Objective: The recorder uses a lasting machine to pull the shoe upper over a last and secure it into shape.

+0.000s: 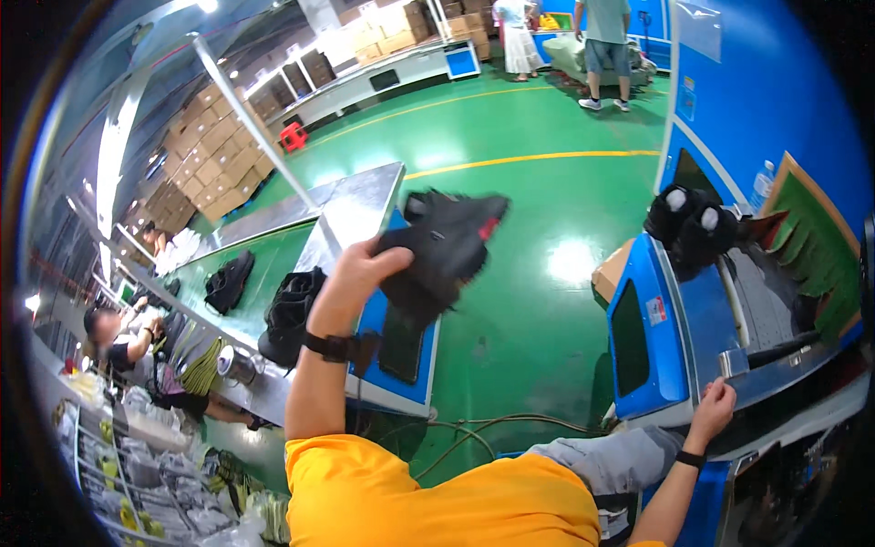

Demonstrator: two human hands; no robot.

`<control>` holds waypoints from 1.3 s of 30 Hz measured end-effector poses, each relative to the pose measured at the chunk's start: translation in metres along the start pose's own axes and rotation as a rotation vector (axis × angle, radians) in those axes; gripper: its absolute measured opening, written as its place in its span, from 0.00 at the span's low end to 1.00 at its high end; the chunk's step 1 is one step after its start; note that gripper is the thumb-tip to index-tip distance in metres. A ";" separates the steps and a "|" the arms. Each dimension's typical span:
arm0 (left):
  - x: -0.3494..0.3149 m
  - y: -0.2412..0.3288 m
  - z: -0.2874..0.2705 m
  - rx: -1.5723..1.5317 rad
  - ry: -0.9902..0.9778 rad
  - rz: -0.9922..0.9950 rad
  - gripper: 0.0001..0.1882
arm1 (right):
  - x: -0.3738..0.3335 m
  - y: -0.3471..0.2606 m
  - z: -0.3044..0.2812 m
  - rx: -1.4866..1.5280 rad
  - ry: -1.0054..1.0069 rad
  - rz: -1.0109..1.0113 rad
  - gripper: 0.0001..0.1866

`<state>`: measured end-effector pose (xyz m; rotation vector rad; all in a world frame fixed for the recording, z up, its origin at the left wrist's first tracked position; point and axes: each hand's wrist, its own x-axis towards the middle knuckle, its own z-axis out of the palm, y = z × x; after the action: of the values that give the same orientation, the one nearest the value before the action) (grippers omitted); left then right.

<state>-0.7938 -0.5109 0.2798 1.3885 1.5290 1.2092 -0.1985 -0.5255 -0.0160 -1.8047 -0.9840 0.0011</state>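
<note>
Three supports: belt, bench, floor.
Belt, green: two lots of black footwear, apart, the nearer by the steel rim; metal cup on rim, green strips beside it. Bench, blue-sided: black shoes, far end. Floor, green: cables, red stool.

This is a factory workshop, apparently one handling footwear. A metal-edged worktop with a green surface carries dark shoe-like pieces, one close to its near right corner, and a bundle of green strips along its near edge. Beyond its far edge rise stacked cardboard boxes. The glossy green floor bears a yellow line, strip lights run overhead, and a blue-cased unit stands at the right. A seated co-worker and a standing person are also there.
</note>
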 end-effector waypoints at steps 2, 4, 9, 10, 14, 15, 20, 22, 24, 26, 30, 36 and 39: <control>0.002 0.011 -0.046 0.144 0.137 0.117 0.18 | 0.005 0.017 -0.002 -0.002 -0.038 0.034 0.15; 0.008 0.014 -0.096 0.300 0.251 0.157 0.19 | 0.005 0.030 -0.001 0.175 -0.078 0.124 0.13; 0.031 0.008 -0.241 0.675 0.379 0.126 0.19 | 0.005 0.044 0.001 0.346 -0.120 0.195 0.11; 0.038 0.004 -0.281 0.764 0.407 0.062 0.20 | 0.003 0.043 0.003 0.379 -0.131 0.219 0.11; 0.095 -0.080 -0.382 1.238 0.674 -0.156 0.31 | 0.005 0.039 -0.011 0.250 -0.102 0.212 0.09; 0.124 -0.105 -0.356 1.342 0.679 -0.367 0.34 | 0.009 0.033 -0.025 0.217 -0.061 0.211 0.08; 0.250 -0.131 -0.298 1.327 0.637 0.061 0.21 | -0.001 0.002 -0.001 0.028 0.035 -0.055 0.04; 0.307 -0.094 -0.213 1.178 0.507 0.308 0.18 | 0.002 -0.027 0.004 0.007 0.056 -0.182 0.06; 0.341 -0.075 -0.058 0.945 0.328 0.468 0.17 | 0.002 -0.029 -0.010 -0.025 0.062 -0.086 0.05; 0.355 -0.038 0.077 0.708 0.013 0.645 0.14 | -0.007 -0.033 -0.008 -0.019 0.153 -0.165 0.04; 0.306 0.037 0.353 0.708 -0.523 1.068 0.12 | -0.022 -0.017 -0.001 -0.263 0.202 -0.347 0.06; 0.270 0.066 0.633 0.760 -0.937 1.307 0.15 | -0.023 -0.010 0.014 -0.497 0.117 -0.521 0.15; 0.288 0.060 0.752 0.837 -0.807 1.248 0.15 | -0.019 -0.013 0.005 -0.593 -0.126 -0.499 0.17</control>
<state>-0.1099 -0.1050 0.1396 3.1090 0.4325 0.3118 -0.2208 -0.5317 -0.0162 -2.0408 -1.6280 -0.5420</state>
